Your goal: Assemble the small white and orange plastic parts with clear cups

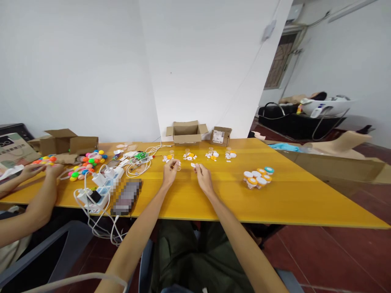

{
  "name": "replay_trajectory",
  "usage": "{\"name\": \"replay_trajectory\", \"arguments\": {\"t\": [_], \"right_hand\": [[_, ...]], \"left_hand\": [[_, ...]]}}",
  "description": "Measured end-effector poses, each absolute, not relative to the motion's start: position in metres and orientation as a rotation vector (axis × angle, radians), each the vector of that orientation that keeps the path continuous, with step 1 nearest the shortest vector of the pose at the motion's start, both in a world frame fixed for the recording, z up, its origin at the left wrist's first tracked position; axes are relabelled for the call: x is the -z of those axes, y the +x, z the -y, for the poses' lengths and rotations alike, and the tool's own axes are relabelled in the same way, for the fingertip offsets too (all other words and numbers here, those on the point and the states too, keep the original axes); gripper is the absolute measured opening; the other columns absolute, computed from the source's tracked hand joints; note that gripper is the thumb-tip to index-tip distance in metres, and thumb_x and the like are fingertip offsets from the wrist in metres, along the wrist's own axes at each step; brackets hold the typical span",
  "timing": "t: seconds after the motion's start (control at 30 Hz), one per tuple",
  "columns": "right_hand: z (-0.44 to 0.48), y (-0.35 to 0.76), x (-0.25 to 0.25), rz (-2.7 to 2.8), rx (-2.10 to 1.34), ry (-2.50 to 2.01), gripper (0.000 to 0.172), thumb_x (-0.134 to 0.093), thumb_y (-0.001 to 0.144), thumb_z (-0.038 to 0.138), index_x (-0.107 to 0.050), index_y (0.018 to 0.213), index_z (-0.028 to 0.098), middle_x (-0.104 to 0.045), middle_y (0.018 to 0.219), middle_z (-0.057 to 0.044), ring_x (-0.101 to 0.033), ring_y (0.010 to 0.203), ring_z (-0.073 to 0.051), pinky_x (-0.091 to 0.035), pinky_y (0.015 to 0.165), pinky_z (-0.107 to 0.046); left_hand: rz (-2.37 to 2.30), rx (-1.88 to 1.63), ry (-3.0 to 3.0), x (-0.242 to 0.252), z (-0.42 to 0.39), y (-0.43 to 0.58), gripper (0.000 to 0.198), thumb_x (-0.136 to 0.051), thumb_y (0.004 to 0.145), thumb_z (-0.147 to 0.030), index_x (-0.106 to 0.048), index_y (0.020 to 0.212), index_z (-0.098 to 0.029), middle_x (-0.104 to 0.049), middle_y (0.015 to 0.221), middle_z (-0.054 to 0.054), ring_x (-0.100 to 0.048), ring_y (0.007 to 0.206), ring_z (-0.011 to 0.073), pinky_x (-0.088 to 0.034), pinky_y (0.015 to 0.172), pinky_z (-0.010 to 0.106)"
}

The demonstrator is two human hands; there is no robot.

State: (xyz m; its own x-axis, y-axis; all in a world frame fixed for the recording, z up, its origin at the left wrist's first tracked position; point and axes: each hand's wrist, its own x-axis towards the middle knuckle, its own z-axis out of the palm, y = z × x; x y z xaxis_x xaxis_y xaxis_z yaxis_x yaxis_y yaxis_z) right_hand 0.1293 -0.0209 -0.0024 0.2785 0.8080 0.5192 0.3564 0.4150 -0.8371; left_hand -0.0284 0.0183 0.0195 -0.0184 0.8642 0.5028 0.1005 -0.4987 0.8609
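My left hand (170, 173) is pinched on a small clear plastic container (179, 167), just above the yellow table (186, 203). To its right, my right hand (203, 176) grips a small flat white plastic piece (193, 165) between thumb and fingers. The two hands are apart. Beyond them lie several small piles of white and orange plastic parts (190, 156), with clear containers standing beside them. A cluster of capped clear containers (258, 178) stands to the right, their lids white, orange and one teal.
Against the wall stand an open cardboard box (186, 133) and a smaller box (220, 136). To my left are a power strip (105, 190) with white cables, a phone (126, 197) and colourful balls (88, 165). Another person's arms (36, 203) work at the far left.
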Motion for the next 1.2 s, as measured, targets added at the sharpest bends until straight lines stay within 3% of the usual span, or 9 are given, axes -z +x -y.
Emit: {"name": "replay_trajectory", "arguments": {"t": [0.27,0.47,0.63,0.87,1.0,1.2], "right_hand": [[0.019,0.128,0.004,1.303,-0.385,-1.148,0.041,-0.044,0.088,0.060,-0.056,0.072,0.024,-0.065,0.067,-0.002,-0.058,0.064,-0.019,-0.044,0.064,-0.030],[0.017,0.127,0.006,1.313,-0.385,-1.150,0.036,-0.048,0.088,0.054,-0.060,0.075,0.023,-0.070,0.072,-0.004,-0.063,0.070,-0.021,-0.047,0.065,-0.030],[0.017,0.128,0.006,1.363,-0.392,-1.138,0.027,-0.050,0.087,0.045,-0.062,0.077,0.024,-0.072,0.077,-0.005,-0.065,0.071,-0.021,-0.050,0.065,-0.031],[0.015,0.129,0.009,1.439,-0.324,-1.137,0.015,-0.056,0.084,0.034,-0.065,0.077,0.025,-0.074,0.079,-0.005,-0.067,0.075,-0.023,-0.053,0.075,-0.035],[0.014,0.129,0.012,1.471,-0.373,-1.118,0.013,-0.057,0.084,0.031,-0.068,0.079,0.026,-0.075,0.083,-0.005,-0.069,0.079,-0.023,-0.054,0.077,-0.035],[0.016,0.128,0.008,1.508,-0.506,-1.005,0.015,-0.058,0.083,0.032,-0.072,0.080,0.026,-0.077,0.085,-0.003,-0.070,0.079,-0.021,-0.054,0.075,-0.032]], "left_hand": [[-1.384,-1.645,1.653,-0.019,-0.025,-0.042,0.015,-0.059,0.076,-0.009,-0.069,0.069,-0.019,-0.066,0.073,-0.001,-0.061,0.072,0.0150,-0.048,0.073,0.025],[-1.717,-1.189,1.860,-0.011,-0.026,-0.045,0.015,-0.063,0.074,-0.012,-0.073,0.070,-0.022,-0.071,0.072,0.004,-0.066,0.081,0.0224,-0.047,0.076,0.030],[-1.803,-0.997,2.028,-0.012,-0.022,-0.043,0.016,-0.063,0.076,-0.015,-0.077,0.080,-0.022,-0.075,0.085,0.009,-0.067,0.095,0.0268,-0.047,0.082,0.033],[-1.769,-1.044,2.047,-0.011,-0.022,-0.042,0.015,-0.064,0.076,-0.014,-0.077,0.077,-0.023,-0.075,0.091,0.009,-0.066,0.094,0.0265,-0.048,0.085,0.034],[-1.689,-1.257,1.964,-0.013,-0.022,-0.041,0.013,-0.064,0.075,-0.013,-0.074,0.075,-0.022,-0.073,0.092,0.008,-0.066,0.094,0.0250,-0.049,0.086,0.034],[-1.122,-1.280,1.809,-0.019,-0.014,-0.032,0.021,-0.062,0.085,-0.037,-0.073,0.082,-0.020,-0.070,0.077,0.003,-0.064,0.074,0.0184,-0.051,0.072,0.030]]}}
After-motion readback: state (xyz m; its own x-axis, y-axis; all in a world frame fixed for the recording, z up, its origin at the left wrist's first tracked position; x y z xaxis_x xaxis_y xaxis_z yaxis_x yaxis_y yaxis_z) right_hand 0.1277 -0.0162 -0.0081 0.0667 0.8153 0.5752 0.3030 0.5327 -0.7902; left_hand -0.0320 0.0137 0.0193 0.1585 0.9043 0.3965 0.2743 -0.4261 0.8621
